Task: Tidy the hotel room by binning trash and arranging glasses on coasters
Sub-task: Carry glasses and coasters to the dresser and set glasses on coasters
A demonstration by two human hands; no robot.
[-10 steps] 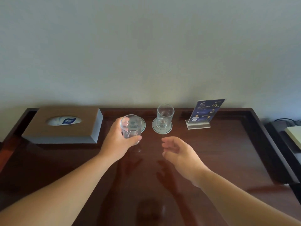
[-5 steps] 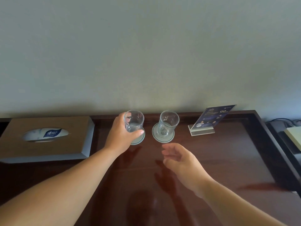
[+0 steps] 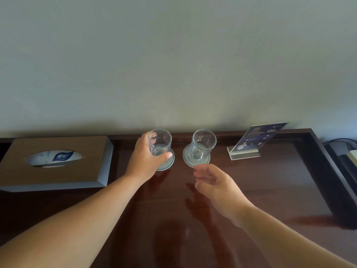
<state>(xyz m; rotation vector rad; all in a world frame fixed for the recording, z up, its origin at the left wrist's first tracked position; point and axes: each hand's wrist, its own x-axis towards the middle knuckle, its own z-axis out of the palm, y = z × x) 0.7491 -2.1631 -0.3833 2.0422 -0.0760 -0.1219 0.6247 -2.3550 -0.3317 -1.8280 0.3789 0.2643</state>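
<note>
At centre frame, an upright glass (image 3: 160, 142) is gripped by the left hand (image 3: 144, 159) directly over its coaster (image 3: 169, 164); right hand (image 3: 216, 183) slack, empty.

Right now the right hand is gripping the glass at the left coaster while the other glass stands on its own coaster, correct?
Not quite: the head view shows the left hand gripping that glass at the left coaster; the right hand holds nothing.

A tissue box (image 3: 56, 163) sits on the dark surface (image 3: 270, 190), left of the left hand (image 3: 144, 157); a blue sign (image 3: 257, 139) stands beyond the right hand (image 3: 216, 188), near the wall (image 3: 173, 64).
</note>
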